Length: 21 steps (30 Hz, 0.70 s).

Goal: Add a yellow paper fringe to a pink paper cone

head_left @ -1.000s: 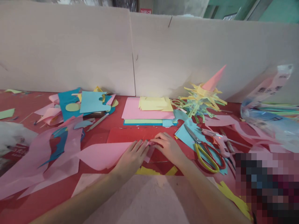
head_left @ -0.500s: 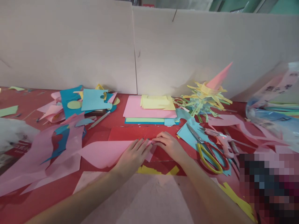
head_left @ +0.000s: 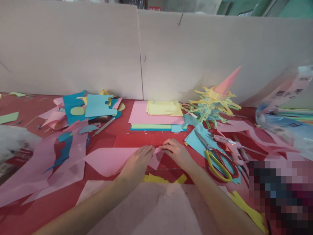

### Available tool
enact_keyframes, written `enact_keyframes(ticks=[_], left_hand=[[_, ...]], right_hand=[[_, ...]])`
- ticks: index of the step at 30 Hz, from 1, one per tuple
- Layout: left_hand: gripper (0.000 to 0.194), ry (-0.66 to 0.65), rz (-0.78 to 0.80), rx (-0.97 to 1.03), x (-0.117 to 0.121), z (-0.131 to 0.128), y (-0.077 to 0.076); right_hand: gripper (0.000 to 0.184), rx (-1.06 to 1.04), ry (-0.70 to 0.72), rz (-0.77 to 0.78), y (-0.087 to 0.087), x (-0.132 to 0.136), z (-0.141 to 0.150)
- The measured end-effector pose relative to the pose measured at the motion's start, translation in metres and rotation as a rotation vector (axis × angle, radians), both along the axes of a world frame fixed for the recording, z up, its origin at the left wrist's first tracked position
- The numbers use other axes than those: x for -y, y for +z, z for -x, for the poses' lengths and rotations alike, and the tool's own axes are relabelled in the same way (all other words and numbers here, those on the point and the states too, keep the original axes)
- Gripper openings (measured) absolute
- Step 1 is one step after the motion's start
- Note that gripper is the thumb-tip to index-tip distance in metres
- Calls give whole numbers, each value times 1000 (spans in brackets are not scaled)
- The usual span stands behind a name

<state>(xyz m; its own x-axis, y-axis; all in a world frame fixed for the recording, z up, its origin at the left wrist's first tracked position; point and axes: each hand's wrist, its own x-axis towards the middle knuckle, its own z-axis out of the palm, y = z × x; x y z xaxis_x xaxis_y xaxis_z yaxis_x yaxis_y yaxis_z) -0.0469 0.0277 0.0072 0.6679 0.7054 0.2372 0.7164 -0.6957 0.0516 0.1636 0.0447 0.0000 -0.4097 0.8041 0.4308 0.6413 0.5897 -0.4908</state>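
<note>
A pink paper sheet (head_left: 110,159) with a pointed left end lies across the red work surface in front of me. My left hand (head_left: 140,160) rests over its right part, fingers close together and bent at the upper edge. Just beside it, my right hand (head_left: 172,150) pinches the same edge at the right end. A small corner of the pink sheet shows below, between the hands. The fingertips partly hide the edge they grip. Scissors (head_left: 212,151) with yellow and red handles lie on blue paper (head_left: 193,143) right of my right hand.
Stacked coloured sheets (head_left: 137,112) lie behind my hands. A paper fringe piece with a pink cone (head_left: 227,81) stands back right, near a pink glue gun (head_left: 231,147). Pink scraps (head_left: 36,163) and a plastic bag (head_left: 14,143) are at left. A white panel (head_left: 97,49) closes the back.
My left fingers have drawn closer together and pulled slightly left. More of the sheet's corner shows between my hands. My right hand stays nearly in place.
</note>
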Motion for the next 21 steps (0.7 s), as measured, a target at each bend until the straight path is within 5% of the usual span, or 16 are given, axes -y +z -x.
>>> enact_keyframes(ticks=[8,21], left_hand=[[22,134,114,-8,-10,-14,20],[33,107,50,26,-1,-15,19]], right_hand=[[18,-53,21,22,-4,-1,-1],[22,-163,-107,169,3,8,-23]])
